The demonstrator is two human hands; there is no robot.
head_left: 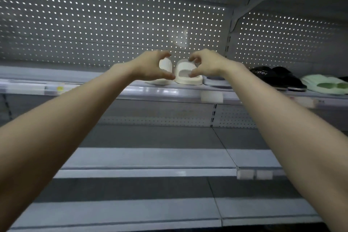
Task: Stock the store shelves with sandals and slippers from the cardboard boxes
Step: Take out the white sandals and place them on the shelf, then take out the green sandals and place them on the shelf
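Right now I have both arms stretched up to the grey metal store shelf (169, 93) in the far middle of the rack, in front of its perforated back panel (94, 24). The pair of off-white moulded foam slippers stands on that shelf, close to its front rail.

My left hand (150, 66) is curled in a C round the left white slipper (165, 66), with fingers over the top and thumb low at the front. My right hand (209, 64) pinches the strap of the right white slipper (188, 76), with fingertips on top and thumb at the mouth of the opening. I cannot tell through the blur how hard either hand presses.

I judge that taking one slipper per hand lets me square the two against each other. They sit just beside one another, and the left one looks tipped up more than the right. That way they should face out like the pairs already displayed.

To the right, the same shelf carries black fabric slippers with white lettering (273, 77), then pale green foam slippers (323, 84) at the frame's edge. Nearer and lower, further grey shelves (150, 156) run across, with small white price tags (254, 174) on a front rail. The cardboard boxes are out of view, so I cannot judge how much stock remains.
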